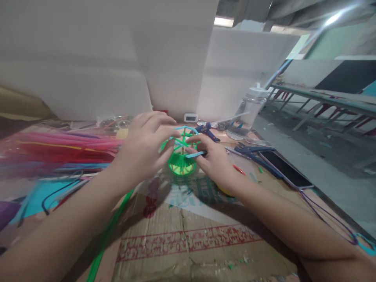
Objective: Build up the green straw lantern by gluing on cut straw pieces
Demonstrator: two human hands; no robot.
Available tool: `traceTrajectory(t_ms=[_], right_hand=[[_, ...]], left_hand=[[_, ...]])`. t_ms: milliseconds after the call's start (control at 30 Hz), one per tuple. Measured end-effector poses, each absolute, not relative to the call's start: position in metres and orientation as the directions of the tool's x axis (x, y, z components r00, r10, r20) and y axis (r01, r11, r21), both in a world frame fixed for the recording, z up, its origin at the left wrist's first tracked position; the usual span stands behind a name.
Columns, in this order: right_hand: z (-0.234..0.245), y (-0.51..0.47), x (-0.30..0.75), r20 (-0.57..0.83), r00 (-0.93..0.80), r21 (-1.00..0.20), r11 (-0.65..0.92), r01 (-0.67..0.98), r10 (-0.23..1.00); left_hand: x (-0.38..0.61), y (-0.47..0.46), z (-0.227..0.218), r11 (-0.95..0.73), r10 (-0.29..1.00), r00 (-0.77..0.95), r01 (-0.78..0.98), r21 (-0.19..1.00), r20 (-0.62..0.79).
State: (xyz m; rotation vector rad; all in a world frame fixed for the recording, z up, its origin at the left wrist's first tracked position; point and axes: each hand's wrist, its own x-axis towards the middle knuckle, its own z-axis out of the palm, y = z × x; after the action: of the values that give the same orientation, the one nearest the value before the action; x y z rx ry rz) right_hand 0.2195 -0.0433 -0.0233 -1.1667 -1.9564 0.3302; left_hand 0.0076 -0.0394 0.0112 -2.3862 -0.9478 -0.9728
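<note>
A small round basket-like frame (182, 166) with bright green bands and thin brownish upright sticks stands on the cardboard in front of me. Light blue strip curves around its top rim. My left hand (149, 143) is closed at the frame's left upper side, fingers bent over it and the thumb near the blue strip. From the right, my right hand (216, 158) grips at the upper side, with a short length of light blue strip (195, 154) showing between its fingers. Both hands partly hide the frame, and the exact contact of the left fingertips is blurred.
Pink and red fuzzy strips (67, 147) lie at left, with a long green strip (110, 239) near my left forearm. At right are blue-handled pliers (258, 154), a phone (284, 168) and a clear bottle (245, 113). Behind stand a blue glue gun (207, 130) and a small white clock (190, 117).
</note>
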Motion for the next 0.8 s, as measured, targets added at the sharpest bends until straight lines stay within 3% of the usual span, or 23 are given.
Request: traceTrajectory(t_ms=[200, 300, 433, 600, 800], right_hand=[[-0.001, -0.041, 0.237, 0.657, -0.173, -0.528, 0.612, 0.588, 0.733], [0.007, -0.037, 0.244, 0.665, -0.162, -0.518, 0.606, 0.603, 0.729], [0.009, -0.037, 0.245, 0.629, -0.220, -0.510, 0.609, 0.607, 0.746], [0.001, -0.047, 0.237, 0.658, -0.424, -0.310, 0.736, 0.601, 0.623], [-0.008, -0.060, 0.229, 0.593, -0.591, -0.121, 0.785, 0.607, 0.548]], left_hand=[[-0.002, -0.039, 0.020, -0.628, 0.569, 0.506, 0.776, -0.054, 0.648], [-0.003, -0.040, 0.022, -0.658, 0.617, 0.531, 0.753, 0.011, 0.581], [0.001, -0.042, 0.022, -0.674, 0.626, 0.504, 0.733, 0.088, 0.596], [0.010, -0.048, 0.016, -0.762, 0.550, 0.522, 0.633, 0.137, 0.652], [0.026, -0.050, 0.001, -0.858, 0.353, 0.558, 0.513, 0.022, 0.751]])
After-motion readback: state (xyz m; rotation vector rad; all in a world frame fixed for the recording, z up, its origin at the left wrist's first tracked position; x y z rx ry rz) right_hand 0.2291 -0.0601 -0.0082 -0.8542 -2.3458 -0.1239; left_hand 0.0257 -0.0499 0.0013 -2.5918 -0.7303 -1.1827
